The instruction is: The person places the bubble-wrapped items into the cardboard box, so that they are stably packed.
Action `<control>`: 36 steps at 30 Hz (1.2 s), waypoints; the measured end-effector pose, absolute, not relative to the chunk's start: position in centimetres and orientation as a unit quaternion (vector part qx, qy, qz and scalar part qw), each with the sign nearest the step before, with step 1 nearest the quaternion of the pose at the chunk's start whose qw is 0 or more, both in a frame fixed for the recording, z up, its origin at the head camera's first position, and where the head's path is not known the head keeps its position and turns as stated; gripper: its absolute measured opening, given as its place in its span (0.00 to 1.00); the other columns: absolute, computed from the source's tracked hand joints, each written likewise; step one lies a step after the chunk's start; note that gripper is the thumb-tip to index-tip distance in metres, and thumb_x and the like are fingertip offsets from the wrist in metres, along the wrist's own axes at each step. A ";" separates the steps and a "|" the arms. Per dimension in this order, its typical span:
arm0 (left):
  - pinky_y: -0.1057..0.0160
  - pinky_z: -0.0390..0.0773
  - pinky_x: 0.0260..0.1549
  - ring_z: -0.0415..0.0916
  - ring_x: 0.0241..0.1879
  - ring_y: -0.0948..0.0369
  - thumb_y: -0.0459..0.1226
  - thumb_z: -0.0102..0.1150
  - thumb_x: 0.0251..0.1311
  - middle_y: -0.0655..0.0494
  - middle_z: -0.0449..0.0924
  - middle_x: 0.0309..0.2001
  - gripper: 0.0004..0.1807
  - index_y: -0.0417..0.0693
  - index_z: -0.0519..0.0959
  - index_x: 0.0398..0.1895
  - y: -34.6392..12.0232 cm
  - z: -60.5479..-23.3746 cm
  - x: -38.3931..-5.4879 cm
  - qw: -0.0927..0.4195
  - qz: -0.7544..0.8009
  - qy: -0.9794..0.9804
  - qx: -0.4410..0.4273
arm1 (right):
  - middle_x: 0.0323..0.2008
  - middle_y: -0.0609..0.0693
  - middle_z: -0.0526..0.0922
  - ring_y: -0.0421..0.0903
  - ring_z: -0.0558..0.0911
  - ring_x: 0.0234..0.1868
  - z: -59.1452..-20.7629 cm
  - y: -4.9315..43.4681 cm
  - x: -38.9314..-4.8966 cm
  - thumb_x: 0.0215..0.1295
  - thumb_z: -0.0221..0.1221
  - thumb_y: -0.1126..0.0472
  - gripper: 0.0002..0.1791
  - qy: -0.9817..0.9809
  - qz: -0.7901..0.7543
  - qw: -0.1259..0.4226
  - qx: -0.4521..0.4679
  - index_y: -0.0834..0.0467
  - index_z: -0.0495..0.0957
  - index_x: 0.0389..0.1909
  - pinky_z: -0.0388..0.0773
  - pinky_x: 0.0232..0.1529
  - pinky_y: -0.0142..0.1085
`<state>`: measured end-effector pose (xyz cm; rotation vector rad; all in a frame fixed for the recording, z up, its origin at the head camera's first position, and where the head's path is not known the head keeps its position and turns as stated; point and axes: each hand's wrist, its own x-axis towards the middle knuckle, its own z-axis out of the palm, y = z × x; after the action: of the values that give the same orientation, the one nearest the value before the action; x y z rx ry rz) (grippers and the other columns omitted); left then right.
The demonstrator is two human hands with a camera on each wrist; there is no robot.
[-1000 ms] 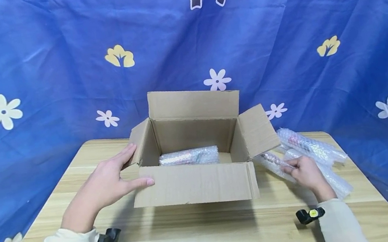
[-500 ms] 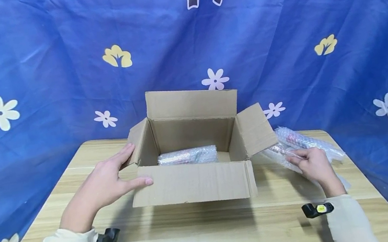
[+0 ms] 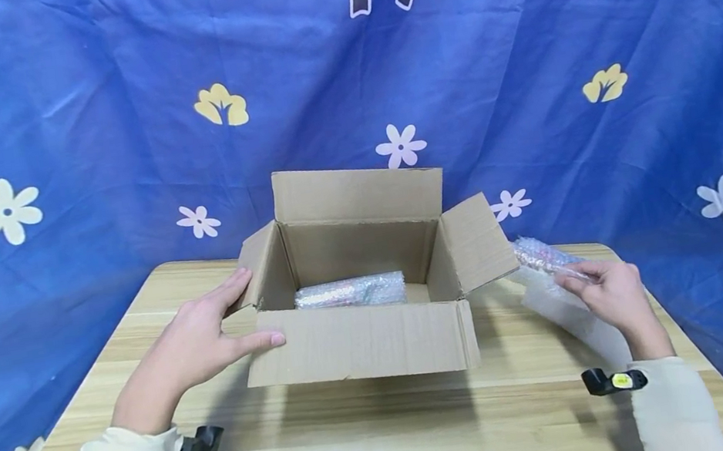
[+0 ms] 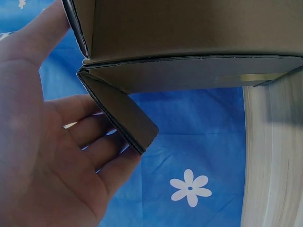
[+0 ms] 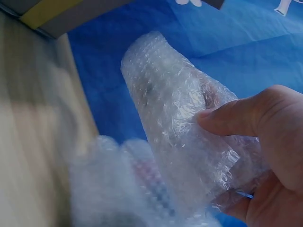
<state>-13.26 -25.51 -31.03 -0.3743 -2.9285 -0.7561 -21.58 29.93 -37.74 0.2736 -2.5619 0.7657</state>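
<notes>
An open cardboard box (image 3: 361, 342) stands mid-table with its flaps spread. My left hand (image 3: 201, 351) holds its left front corner, thumb on the front flap and fingers behind the left flap (image 4: 120, 106). One bubble-wrapped bundle (image 3: 350, 292) lies inside the box. To the right, my right hand (image 3: 618, 300) pinches another bubble-wrapped bundle (image 5: 165, 94) between thumb and fingers; the bubble wrap hides what it contains. Beneath it in the right wrist view lie two more wrapped bundles (image 5: 102, 175), one with pink and dark colouring showing through.
The light wooden table (image 3: 381, 448) ends in a rounded far right corner behind the bundles. A blue cloth (image 3: 308, 54) with flower prints hangs behind the table. The box's right flap (image 3: 479, 241) sticks out toward the bundles.
My right hand has moved rightward across the table, carrying the wrapped bundle over the others. My left hand and the box have stayed in place.
</notes>
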 end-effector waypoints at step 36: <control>0.35 0.60 0.64 0.56 0.71 0.38 0.69 0.67 0.47 0.39 0.55 0.75 0.64 0.39 0.55 0.78 -25.7 -31.3 -13.3 0.048 -0.251 -0.959 -0.123 | 0.33 0.58 0.87 0.30 0.76 0.27 -23.3 28.2 -22.0 0.61 0.71 0.55 0.14 -0.913 0.291 0.257 0.122 0.61 0.89 0.41 0.70 0.23 0.22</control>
<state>-13.34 -25.69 -31.25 -0.3737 -2.9245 -0.7669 -22.04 28.16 -23.27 0.3306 -2.4776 0.7894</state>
